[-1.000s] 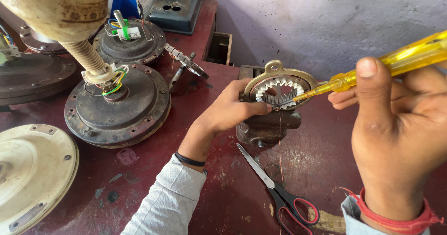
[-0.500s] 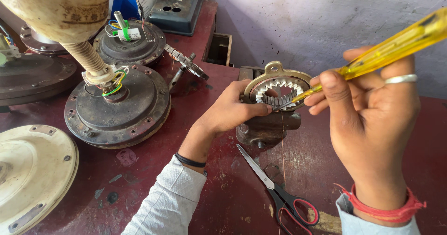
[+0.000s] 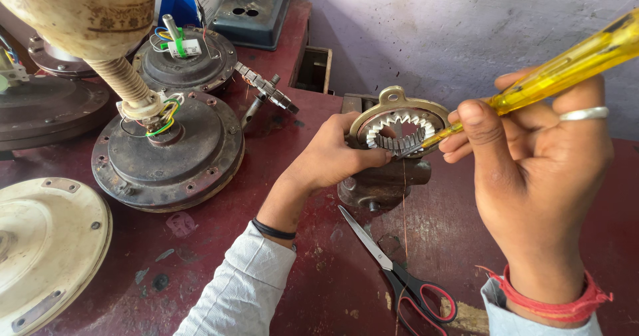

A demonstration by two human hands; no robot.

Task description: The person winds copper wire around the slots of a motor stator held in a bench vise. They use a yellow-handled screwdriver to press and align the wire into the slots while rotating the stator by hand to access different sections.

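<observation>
While the left hand (image 3: 336, 156) pinches the near-left edge of a small slotted stator ring (image 3: 399, 126), fingers and thumb closed on it, the right hand (image 3: 532, 156) has a yellow see-through screwdriver (image 3: 552, 76) wrapped up tight in its fist. Thumb's pressed along the shaft end of the handle, and there's a silver ring on one finger. The metal tip pokes into the toothed inside of the stator ring, right next to where the left thumb sits. That ring sits on top of a dark metal block (image 3: 386, 183), directly under both grips, on the dark red workbench (image 3: 319, 269).

Just below the left wrist, toward the person, a pair of scissors (image 3: 399, 273) with black and red handles lies flat on the bench, blades pointing up toward the block. Off to the left of the gripping hand there's a big rusty round fan motor (image 3: 170, 153) with coloured wires at its hub, and a cream cover plate (image 3: 43, 249) further left still. Behind the motor, another similar motor (image 3: 183, 59) and a blue-grey box (image 3: 256, 13).
</observation>
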